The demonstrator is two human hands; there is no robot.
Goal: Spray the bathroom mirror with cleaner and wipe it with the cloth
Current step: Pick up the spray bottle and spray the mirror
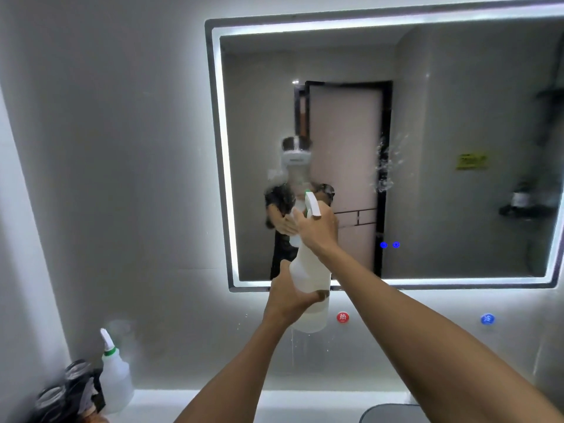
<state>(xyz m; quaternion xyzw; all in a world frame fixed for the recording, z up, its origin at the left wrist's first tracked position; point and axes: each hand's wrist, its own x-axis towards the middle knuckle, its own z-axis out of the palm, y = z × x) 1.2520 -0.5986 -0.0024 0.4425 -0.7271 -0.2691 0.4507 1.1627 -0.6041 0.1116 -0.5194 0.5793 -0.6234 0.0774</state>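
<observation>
Spray bottle (309, 282) was held upright at centre frame, before the mirror's (457, 117) lower edge. Left hand (290, 296) wrapped its grip round the bottle body; right hand (317, 228) closed its grip on the trigger head, nozzle toward the glass. Droplets (383, 166) clung to the mirror at 2 o'clock of the bottle. Second bottle (116, 377) stood on the table (183, 404) at 8 o'clock.

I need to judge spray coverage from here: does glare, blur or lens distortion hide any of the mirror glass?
Head view: the lit border of the mirror glows brightly but the glass inside stays readable; wide-angle bending curves its frame; wet splashes show clearly; the spray bottle is sharp, while the items at the lower left are blurred.
</observation>
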